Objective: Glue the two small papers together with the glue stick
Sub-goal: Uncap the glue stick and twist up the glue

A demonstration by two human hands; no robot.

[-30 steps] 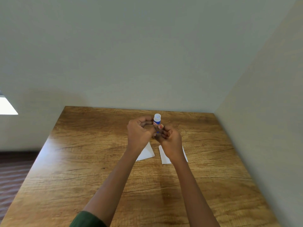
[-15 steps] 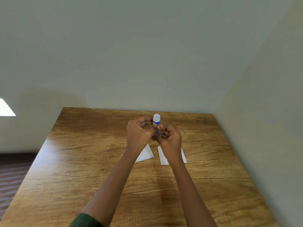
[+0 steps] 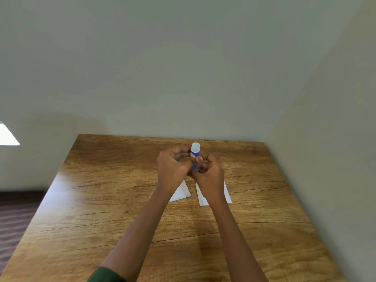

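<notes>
Glue stick (image 3: 195, 155): held upright in the air above the surface (image 3: 101, 200), over its far half and nearer the far right corner than the far left. The body is blue with a red-and-white label. The white cap (image 3: 195, 147) is at the top and is fitted on the stick.

Left hand (image 3: 172, 169): fingers curled, back of the hand toward the camera. Thumb and forefinger close on the upper body of the glue stick, just below the cap.

Right hand (image 3: 209, 174): fingers curled round the lower body of the glue stick. One fingertip lies across the label. The two hands touch each other at the stick.

Left paper (image 3: 181, 192): white, flat on the surface, directly under the left wrist, which covers most of it. One corner points toward the near edge.

Right paper (image 3: 201, 197): white, flat on the surface, just beside the left paper with a narrow strip of wood between them. The right wrist crosses its middle, so its full outline cannot be read; it appears roughly rectangular.

Surroundings: the surface is wood-grain and stands in a room corner, with its far edge against a pale wall (image 3: 183, 78) and its right edge along a second wall. A dark green sleeve (image 3: 105, 276) shows on the left arm at the near edge. Striped floor (image 3: 14, 220) lies beyond the left edge.
</notes>
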